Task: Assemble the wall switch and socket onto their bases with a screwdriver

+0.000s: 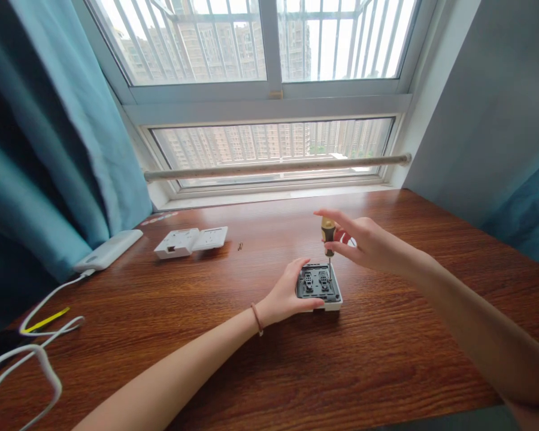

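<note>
Left hand point(287, 296) grips switch module point(320, 286) at nine o'clock; right hand point(363, 242) pinches screwdriver point(327, 230), tip hidden inside; markings unreadably small.

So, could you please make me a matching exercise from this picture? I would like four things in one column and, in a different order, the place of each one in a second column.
Things
A. screwdriver
B. grey switch module
C. white cover plate
D. white box with a cable

Places
1. at the far left of the table, beside the curtain
2. upright in the right hand
3. flat on the table, steadied by the left hand
4. lying untouched, left of both hands, nearer the window

Pairs: A-2, B-3, C-4, D-1
</note>
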The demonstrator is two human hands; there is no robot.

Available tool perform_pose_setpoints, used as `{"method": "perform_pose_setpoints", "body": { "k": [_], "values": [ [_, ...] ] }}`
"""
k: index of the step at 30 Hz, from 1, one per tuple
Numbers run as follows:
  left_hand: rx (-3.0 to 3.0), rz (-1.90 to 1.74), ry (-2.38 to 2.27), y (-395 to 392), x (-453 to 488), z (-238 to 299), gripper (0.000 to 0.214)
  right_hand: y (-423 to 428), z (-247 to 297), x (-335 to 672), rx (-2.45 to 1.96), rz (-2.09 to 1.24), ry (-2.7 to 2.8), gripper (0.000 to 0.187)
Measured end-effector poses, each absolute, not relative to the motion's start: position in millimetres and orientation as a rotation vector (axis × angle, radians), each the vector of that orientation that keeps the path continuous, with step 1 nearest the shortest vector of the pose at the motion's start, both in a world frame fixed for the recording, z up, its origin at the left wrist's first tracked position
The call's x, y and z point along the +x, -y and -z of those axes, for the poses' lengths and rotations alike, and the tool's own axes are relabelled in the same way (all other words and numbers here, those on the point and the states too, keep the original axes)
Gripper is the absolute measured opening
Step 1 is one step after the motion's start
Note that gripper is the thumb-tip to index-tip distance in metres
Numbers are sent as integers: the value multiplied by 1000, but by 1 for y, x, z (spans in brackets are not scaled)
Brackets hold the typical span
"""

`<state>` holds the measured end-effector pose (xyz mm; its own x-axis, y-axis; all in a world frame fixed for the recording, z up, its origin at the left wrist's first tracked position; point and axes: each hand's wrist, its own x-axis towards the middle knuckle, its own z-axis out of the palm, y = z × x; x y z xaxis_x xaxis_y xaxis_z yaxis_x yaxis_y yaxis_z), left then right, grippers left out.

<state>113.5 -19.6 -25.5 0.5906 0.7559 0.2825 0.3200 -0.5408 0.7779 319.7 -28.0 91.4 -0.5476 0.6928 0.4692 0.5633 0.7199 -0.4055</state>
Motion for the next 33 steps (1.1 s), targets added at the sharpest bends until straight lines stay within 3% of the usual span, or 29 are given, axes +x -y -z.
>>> {"method": "perform_pose_setpoints", "body": {
  "k": [7,13,21,28,33],
  "values": [
    [2186,-826,-884,26,112,28,77,37,-94,331,-969,-355,2061,33],
    [2187,-821,-925,28,113,26,77,40,-79,318,-1109,36,1850,25],
    [2187,-835,-918,29,113,26,76,41,-66,310,-1031,-43,1808,40],
    [2205,-791,-943,29,111,26,77,44,-92,321,-890,-304,1997,34],
    [2206,-796,-934,29,111,27,77,44,-84,312,-837,-558,1717,19]
  ]
}}
